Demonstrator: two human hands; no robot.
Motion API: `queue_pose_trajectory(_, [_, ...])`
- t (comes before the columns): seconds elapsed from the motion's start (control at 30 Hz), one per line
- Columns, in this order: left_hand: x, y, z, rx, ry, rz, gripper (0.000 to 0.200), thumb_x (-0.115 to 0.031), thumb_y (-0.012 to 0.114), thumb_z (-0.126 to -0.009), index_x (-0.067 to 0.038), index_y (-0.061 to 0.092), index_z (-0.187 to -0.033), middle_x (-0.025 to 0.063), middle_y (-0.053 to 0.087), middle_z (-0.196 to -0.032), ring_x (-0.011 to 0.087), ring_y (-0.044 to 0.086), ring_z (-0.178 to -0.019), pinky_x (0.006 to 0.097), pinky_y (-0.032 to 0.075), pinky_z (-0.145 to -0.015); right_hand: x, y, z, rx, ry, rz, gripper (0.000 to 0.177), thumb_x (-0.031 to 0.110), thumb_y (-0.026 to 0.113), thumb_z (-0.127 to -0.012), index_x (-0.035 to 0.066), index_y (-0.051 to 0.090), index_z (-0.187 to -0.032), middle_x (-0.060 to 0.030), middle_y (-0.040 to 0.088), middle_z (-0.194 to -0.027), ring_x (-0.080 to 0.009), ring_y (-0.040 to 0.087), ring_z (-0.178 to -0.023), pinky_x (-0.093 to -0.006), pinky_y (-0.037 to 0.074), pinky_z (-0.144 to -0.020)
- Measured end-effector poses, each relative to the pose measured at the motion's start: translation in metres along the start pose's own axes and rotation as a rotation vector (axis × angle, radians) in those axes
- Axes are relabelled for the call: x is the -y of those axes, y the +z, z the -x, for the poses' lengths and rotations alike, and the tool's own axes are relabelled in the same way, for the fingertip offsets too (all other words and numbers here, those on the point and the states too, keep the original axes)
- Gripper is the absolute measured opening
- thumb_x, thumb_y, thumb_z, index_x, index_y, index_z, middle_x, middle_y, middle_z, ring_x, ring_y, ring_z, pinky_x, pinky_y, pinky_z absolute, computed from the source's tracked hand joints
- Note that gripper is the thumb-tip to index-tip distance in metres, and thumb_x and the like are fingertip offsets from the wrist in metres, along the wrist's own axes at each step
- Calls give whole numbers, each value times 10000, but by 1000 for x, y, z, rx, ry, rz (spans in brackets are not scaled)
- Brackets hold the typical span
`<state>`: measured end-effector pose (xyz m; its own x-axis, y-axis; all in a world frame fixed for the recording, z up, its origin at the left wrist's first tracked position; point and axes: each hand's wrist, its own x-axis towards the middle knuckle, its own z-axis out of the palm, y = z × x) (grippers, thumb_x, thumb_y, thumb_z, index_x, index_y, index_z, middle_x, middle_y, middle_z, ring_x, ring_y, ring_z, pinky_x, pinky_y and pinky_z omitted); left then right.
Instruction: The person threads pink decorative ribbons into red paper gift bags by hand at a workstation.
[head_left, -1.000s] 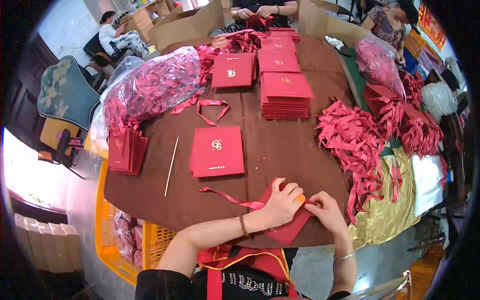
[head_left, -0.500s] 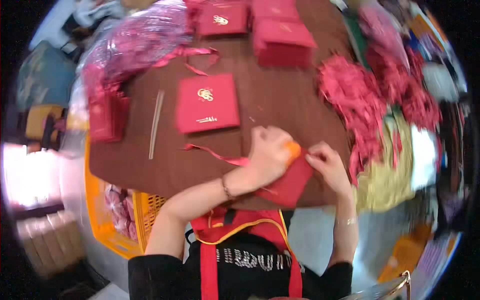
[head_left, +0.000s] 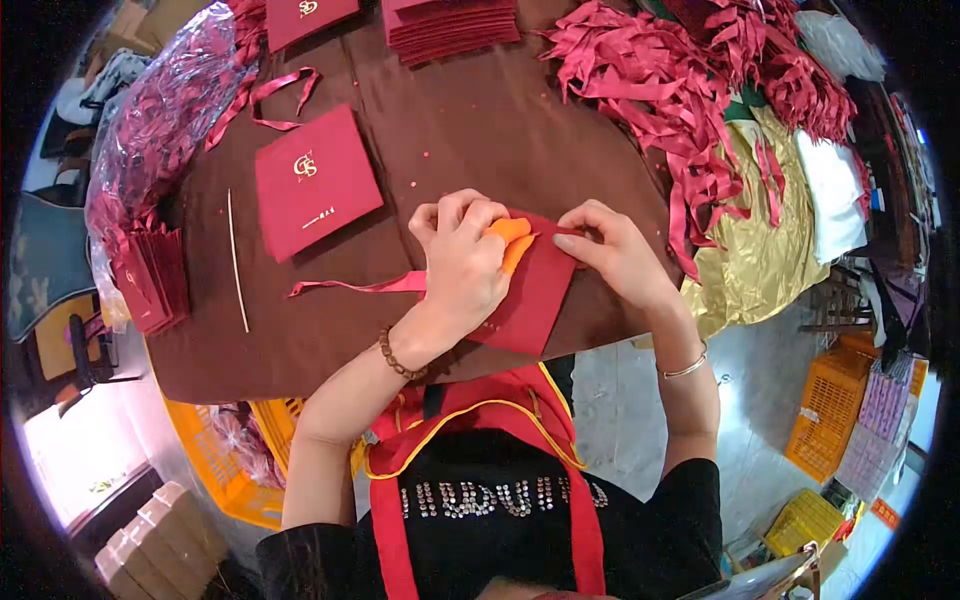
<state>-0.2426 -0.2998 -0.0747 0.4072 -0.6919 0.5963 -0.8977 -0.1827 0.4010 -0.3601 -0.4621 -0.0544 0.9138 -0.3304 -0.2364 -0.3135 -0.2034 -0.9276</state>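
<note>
Sheet of dark red paper (head_left: 535, 300), folded, lies at the near edge of the table (head_left: 450, 130), its lower corner hanging past the brown cloth toward the person's apron. No print shows on it.

The left hand (head_left: 460, 265) lies on its left half with fingers curled down and closed on the paper. One fingertip wears an orange cot (head_left: 512, 240). A red ribbon (head_left: 350, 287) runs out from under this hand to the left, flat on the cloth. The right hand (head_left: 615, 255) pinches the sheet's upper right edge between thumb and fingers, so the paper lies under and between both hands.

Up and left, apart from the hands, sits a red cover (head_left: 315, 180) with a gold monogram that looks like "GS". The small gold line below it is too small to read. A thin pale stick (head_left: 237, 262) lies beside it, and a stack of red pieces (head_left: 150, 280) stands at the table's left edge. Rhinestone letters cross the person's black shirt (head_left: 480, 497), partly covered by apron straps, so they cannot be read with certainty.

A heap of red ribbons (head_left: 660, 90) fills the far right, next to gold fabric (head_left: 760, 240).
</note>
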Motion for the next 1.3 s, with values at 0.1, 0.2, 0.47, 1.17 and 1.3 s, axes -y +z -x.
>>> queue_pose_trajectory(0.1, [0, 1, 0, 9, 24, -14, 156, -110, 715, -603, -36, 633, -715, 15, 569, -900, 211, 504, -940, 421, 263, -818, -4, 0, 0, -1, -26, 10, 142, 118, 632, -833, -1, 602, -904, 9, 502, -856, -55, 455, -730, -206, 372, -640])
queue_pose_trajectory(0.2, [-2, -1, 0, 39, 32, -39, 144, -107, 706, -611, -39, 641, -720, 12, 571, -904, 210, 502, -945, 422, 267, -819, -3, 2, 1, -4, 15, -44, 138, 119, 635, -833, 2, 604, -900, 15, 507, -855, -49, 455, -723, -202, 374, -635])
queue_pose_trajectory(0.47, [8, -10, 8, 120, -72, -81, 188, -138, 725, -675, -113, 667, -852, 0, 575, -908, 212, 509, -949, 392, 285, -822, -8, 3, -2, 36, 51, -65, 147, 129, 636, -840, 16, 599, -928, 38, 527, -832, -33, 466, -716, -186, 387, -638])
queue_pose_trajectory(1.17, [-9, -8, -3, 126, 0, -106, 119, -116, 706, -626, -76, 634, -712, 20, 567, -865, 225, 503, -917, 420, 293, -799, 6, 13, 3, -41, -72, 109, 124, 87, 628, -817, -7, 597, -892, -18, 505, -827, -84, 456, -733, -224, 374, -656])
queue_pose_trajectory(1.3, [-16, -6, -5, 145, 15, -129, 117, -94, 683, -601, -68, 623, -698, 28, 558, -864, 232, 502, -915, 431, 301, -792, 0, 13, 3, -33, -157, 99, 105, 74, 622, -818, -5, 596, -882, -21, 498, -821, -89, 466, -748, -226, 377, -667])
